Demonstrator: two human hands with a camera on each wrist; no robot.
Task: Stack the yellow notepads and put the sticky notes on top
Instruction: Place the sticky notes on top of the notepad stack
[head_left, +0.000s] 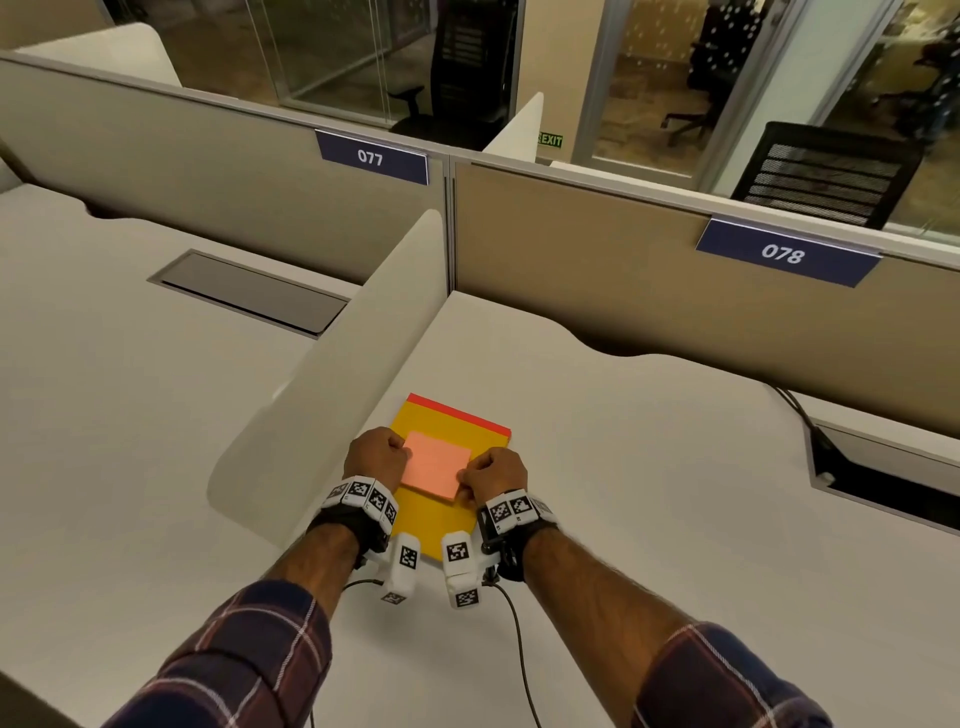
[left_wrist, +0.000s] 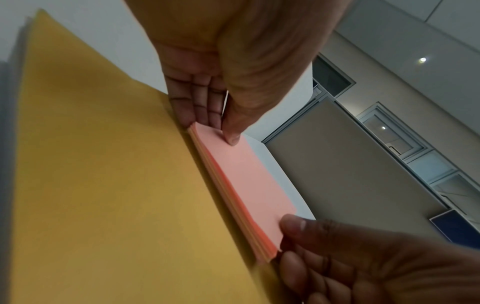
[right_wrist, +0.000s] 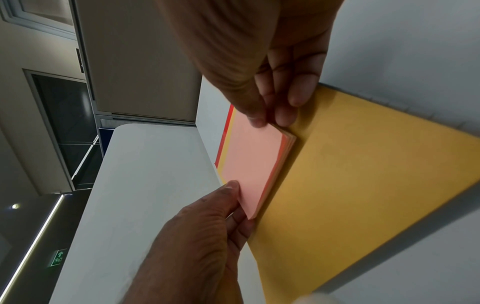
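Note:
The yellow notepads (head_left: 451, 427) lie as one stack on the white desk (head_left: 649, 467), with a red binding strip at the far end. A pink sticky notes pad (head_left: 435, 465) lies flat on top of the stack. My left hand (head_left: 406, 453) pinches the sticky pad's left edge, thumb on top. My right hand (head_left: 464, 480) pinches its near right corner. The left wrist view shows the sticky notes (left_wrist: 246, 181) on the yellow cover (left_wrist: 103, 164), held by the left hand (left_wrist: 215, 130) and the right hand (left_wrist: 288, 236). The right wrist view shows the right hand (right_wrist: 270, 121) and the left hand (right_wrist: 236, 197) on the sticky notes (right_wrist: 254, 164) over the notepad (right_wrist: 350, 185).
A curved white divider panel (head_left: 332, 374) stands right beside the stack on its left. Beige partition walls (head_left: 649, 291) close off the back. A cable (head_left: 789, 405) runs into a recessed cable tray (head_left: 883, 483) at the right. Bare desk lies to the right of the stack.

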